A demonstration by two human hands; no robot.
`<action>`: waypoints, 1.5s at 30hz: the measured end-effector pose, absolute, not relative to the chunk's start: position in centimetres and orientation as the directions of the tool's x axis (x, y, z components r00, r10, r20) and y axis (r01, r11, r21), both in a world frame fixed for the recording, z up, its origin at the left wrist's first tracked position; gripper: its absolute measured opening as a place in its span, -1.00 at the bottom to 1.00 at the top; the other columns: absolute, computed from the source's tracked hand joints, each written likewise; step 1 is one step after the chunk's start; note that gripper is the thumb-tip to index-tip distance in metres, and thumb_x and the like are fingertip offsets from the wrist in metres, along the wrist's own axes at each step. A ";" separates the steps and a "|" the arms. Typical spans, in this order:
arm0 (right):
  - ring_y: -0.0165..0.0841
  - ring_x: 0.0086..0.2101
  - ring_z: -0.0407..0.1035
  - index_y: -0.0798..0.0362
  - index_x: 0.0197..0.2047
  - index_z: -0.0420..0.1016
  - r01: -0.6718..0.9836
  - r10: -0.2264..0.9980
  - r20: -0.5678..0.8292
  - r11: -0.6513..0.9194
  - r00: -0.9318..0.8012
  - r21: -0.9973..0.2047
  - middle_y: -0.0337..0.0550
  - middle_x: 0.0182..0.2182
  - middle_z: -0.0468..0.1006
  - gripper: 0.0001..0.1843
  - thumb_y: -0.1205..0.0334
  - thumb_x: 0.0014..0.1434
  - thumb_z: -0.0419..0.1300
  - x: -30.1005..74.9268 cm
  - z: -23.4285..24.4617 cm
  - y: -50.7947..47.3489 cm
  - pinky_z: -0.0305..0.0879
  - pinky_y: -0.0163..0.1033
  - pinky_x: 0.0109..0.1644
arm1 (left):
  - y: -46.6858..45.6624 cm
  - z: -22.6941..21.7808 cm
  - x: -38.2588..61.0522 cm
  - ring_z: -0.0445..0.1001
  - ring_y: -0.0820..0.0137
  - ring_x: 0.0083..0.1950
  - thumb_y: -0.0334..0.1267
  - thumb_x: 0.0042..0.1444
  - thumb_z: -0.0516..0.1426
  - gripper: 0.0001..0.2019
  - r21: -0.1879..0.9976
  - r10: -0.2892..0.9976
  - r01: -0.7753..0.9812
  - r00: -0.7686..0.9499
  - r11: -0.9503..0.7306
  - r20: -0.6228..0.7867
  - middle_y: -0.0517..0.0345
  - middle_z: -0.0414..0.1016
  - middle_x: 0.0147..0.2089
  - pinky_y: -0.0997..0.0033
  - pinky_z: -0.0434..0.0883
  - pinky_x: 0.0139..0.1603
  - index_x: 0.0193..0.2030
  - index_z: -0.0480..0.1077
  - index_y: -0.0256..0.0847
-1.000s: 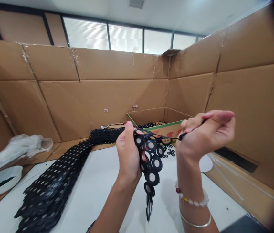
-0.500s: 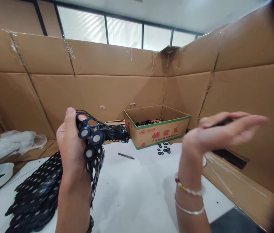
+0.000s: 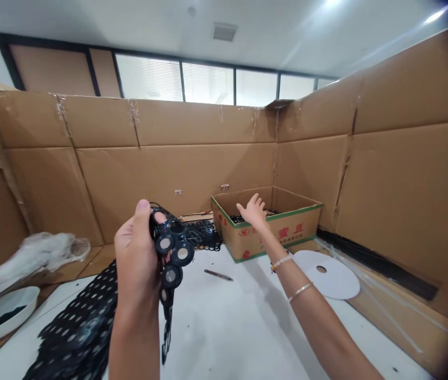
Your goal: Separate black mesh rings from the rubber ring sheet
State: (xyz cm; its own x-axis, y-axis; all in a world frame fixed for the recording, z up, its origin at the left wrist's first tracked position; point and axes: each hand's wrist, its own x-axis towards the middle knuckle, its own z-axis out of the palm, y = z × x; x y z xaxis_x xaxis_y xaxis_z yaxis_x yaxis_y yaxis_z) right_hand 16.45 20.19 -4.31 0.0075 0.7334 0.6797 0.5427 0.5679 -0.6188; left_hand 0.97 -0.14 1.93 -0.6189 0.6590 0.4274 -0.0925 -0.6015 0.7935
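Note:
My left hand (image 3: 134, 248), raised at centre left, is closed around a black perforated sheet (image 3: 171, 275) with round grey-centred discs; part of it dangles below my fingers. Over the near rim of a cardboard box (image 3: 226, 237) is my right hand (image 3: 253, 212), fingers spread and nothing visible in them. Small black rings (image 3: 236, 218) lie inside the box, partly hidden by that hand. A stack of black sheets with pale dots (image 3: 85, 322) spreads across the table left of my left forearm.
Tweezers (image 3: 218, 275) lie mid-table. Behind my left hand is more black perforated sheeting (image 3: 204, 235). A white disc with a hole (image 3: 338, 279) is at right. At left are a white bowl (image 3: 29, 303) and crumpled plastic (image 3: 49, 250). Cardboard walls (image 3: 192, 166) surround the table.
My right hand has moved from the right side, where something dark showed in it, left and forward to the box, and its fingers have spread. My left hand still grips the sheet. The view has tilted up.

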 end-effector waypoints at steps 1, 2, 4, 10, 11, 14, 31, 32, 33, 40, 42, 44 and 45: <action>-0.14 0.09 0.37 0.10 0.18 0.35 0.529 0.766 0.642 0.542 0.009 -0.653 0.04 0.15 0.40 -0.55 0.08 0.30 0.18 16.1 -3.7 19.5 0.35 0.12 0.15 | -0.1 1.9 0.9 0.08 0.60 -0.83 -0.01 0.07 0.24 -0.62 0.791 0.657 -0.097 -0.623 -0.604 0.425 0.38 0.20 -0.79 0.60 0.02 -0.85 -0.62 0.32 -0.16; -0.13 0.13 0.35 0.10 0.19 0.34 0.505 0.783 0.622 0.541 -0.012 -0.673 0.07 0.18 0.39 -0.54 0.07 0.30 0.17 15.6 -2.9 18.6 0.31 0.12 0.19 | 0.0 1.8 0.9 0.08 0.59 -0.83 -0.02 0.07 0.24 -0.62 0.789 0.653 -0.103 -0.631 -0.606 0.419 0.37 0.21 -0.79 0.59 0.00 -0.86 -0.63 0.32 -0.16; -0.20 0.15 0.35 0.11 0.19 0.35 0.424 0.783 0.616 0.587 -0.083 -0.690 0.10 0.18 0.43 -0.53 0.01 0.34 0.09 15.1 -1.2 16.0 0.28 -0.04 0.22 | 0.2 1.8 0.8 0.07 0.58 -0.84 -0.02 0.08 0.23 -0.61 0.781 0.636 -0.102 -0.650 -0.616 0.417 0.36 0.20 -0.80 0.57 -0.02 -0.87 -0.64 0.31 -0.16; -0.37 -0.52 0.42 0.04 -0.54 0.45 0.129 0.800 0.494 0.560 -0.339 -0.818 -0.19 -0.66 0.50 -0.22 -0.42 0.25 -0.19 16.9 0.7 4.2 0.29 -0.23 -0.33 | 0.2 1.7 0.8 0.10 0.57 -0.82 -0.05 0.07 0.24 -0.64 0.756 0.573 -0.045 -0.682 -0.653 0.455 0.37 0.20 -0.79 0.55 0.02 -0.84 -0.63 0.32 -0.16; -0.40 -0.55 0.37 0.05 -0.58 0.42 0.130 0.796 0.498 0.565 -0.343 -0.814 -0.22 -0.69 0.47 -0.22 -0.44 0.23 -0.15 17.1 0.5 2.7 0.24 -0.24 -0.36 | 0.1 1.7 0.8 0.10 0.57 -0.81 -0.05 0.09 0.23 -0.64 0.753 0.568 -0.037 -0.682 -0.657 0.462 0.37 0.20 -0.79 0.54 0.03 -0.83 -0.62 0.32 -0.16; -0.47 -0.59 0.21 0.04 -0.55 0.44 0.169 0.785 0.545 0.604 -0.295 -0.779 -0.29 -0.71 0.37 -0.28 -0.45 0.17 -0.02 17.1 0.1 0.1 0.07 -0.27 -0.46 | -0.1 1.6 1.0 0.14 0.58 -0.77 -0.08 0.17 0.18 -0.61 0.745 0.559 -0.017 -0.672 -0.667 0.485 0.36 0.22 -0.76 0.54 0.06 -0.79 -0.63 0.31 -0.15; -0.52 -0.58 0.16 0.06 -0.70 0.24 -0.185 0.677 0.592 0.577 -0.437 -0.796 -0.34 -0.72 0.25 -0.48 0.12 0.28 0.08 13.8 -0.6 3.0 0.10 -0.35 -0.46 | -0.4 1.0 0.5 0.13 0.61 -0.79 0.02 0.21 0.14 -0.59 0.707 0.448 0.257 -0.620 -0.659 0.644 0.38 0.25 -0.70 0.46 -0.06 -0.86 -0.60 0.38 -0.11; -0.53 -0.57 0.18 0.07 -0.68 0.28 -0.178 0.662 0.597 0.589 -0.454 -0.788 -0.34 -0.71 0.27 -0.50 0.12 0.28 0.09 14.2 -0.6 3.0 0.12 -0.36 -0.47 | -0.5 0.9 0.3 0.15 0.62 -0.78 0.02 0.22 0.13 -0.59 0.708 0.450 0.267 -0.615 -0.654 0.647 0.39 0.27 -0.69 0.47 -0.05 -0.86 -0.60 0.39 -0.11; -0.53 -0.57 0.20 0.07 -0.65 0.32 -0.168 0.651 0.600 0.601 -0.465 -0.782 -0.34 -0.70 0.30 -0.53 0.11 0.28 0.11 14.5 -0.5 3.0 0.13 -0.37 -0.47 | -0.6 0.9 0.2 0.16 0.62 -0.78 0.02 0.23 0.12 -0.59 0.710 0.452 0.275 -0.612 -0.648 0.649 0.40 0.27 -0.69 0.47 -0.04 -0.85 -0.59 0.40 -0.10; -0.54 -0.56 0.28 0.09 -0.59 0.47 -0.099 0.605 0.723 0.740 -0.332 -0.665 -0.31 -0.64 0.44 -0.67 0.24 0.20 0.20 15.6 0.0 2.6 0.17 -0.42 -0.51 | -1.8 1.3 -0.6 0.14 0.62 -0.80 0.03 0.22 0.13 -0.58 0.732 0.414 0.288 -0.672 -0.617 0.614 0.39 0.28 -0.71 0.52 -0.01 -0.87 -0.61 0.40 -0.10; -0.54 -0.53 0.34 0.07 -0.52 0.53 -0.110 0.592 0.777 0.776 -0.214 -0.621 -0.32 -0.58 0.53 -0.77 0.29 0.17 0.24 15.6 -0.1 2.4 0.25 -0.45 -0.46 | -2.0 1.5 -0.6 0.12 0.59 -0.82 0.06 0.18 0.15 -0.57 0.750 0.409 0.276 -0.700 -0.601 0.585 0.37 0.25 -0.74 0.52 -0.03 -0.91 -0.62 0.39 -0.11; -0.54 -0.50 0.39 0.03 -0.43 0.58 -0.136 0.584 0.802 0.791 -0.124 -0.597 -0.33 -0.51 0.59 -0.87 0.30 0.16 0.26 15.6 -0.2 2.3 0.30 -0.46 -0.45 | -2.0 1.5 -0.5 0.08 0.59 -0.84 0.07 0.17 0.17 -0.56 0.763 0.408 0.271 -0.715 -0.587 0.568 0.36 0.24 -0.76 0.52 -0.05 -0.93 -0.64 0.39 -0.12; -0.53 -0.49 0.41 0.02 -0.38 0.58 -0.156 0.584 0.806 0.791 -0.097 -0.592 -0.33 -0.49 0.61 -0.90 0.29 0.17 0.26 15.6 -0.3 2.2 0.31 -0.47 -0.46 | -2.0 1.6 -0.4 0.07 0.59 -0.84 0.06 0.17 0.17 -0.56 0.764 0.408 0.276 -0.714 -0.583 0.569 0.35 0.25 -0.75 0.52 -0.05 -0.93 -0.65 0.39 -0.13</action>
State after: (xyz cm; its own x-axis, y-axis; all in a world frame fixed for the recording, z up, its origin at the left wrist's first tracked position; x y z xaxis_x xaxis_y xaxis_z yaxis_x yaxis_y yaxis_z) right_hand 15.57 2.24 -0.30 -0.0967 0.5842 0.8058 -0.1564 0.7906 -0.5920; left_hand -0.42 -2.04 1.56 -0.7142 0.4078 0.5689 0.2761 -0.5828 0.7643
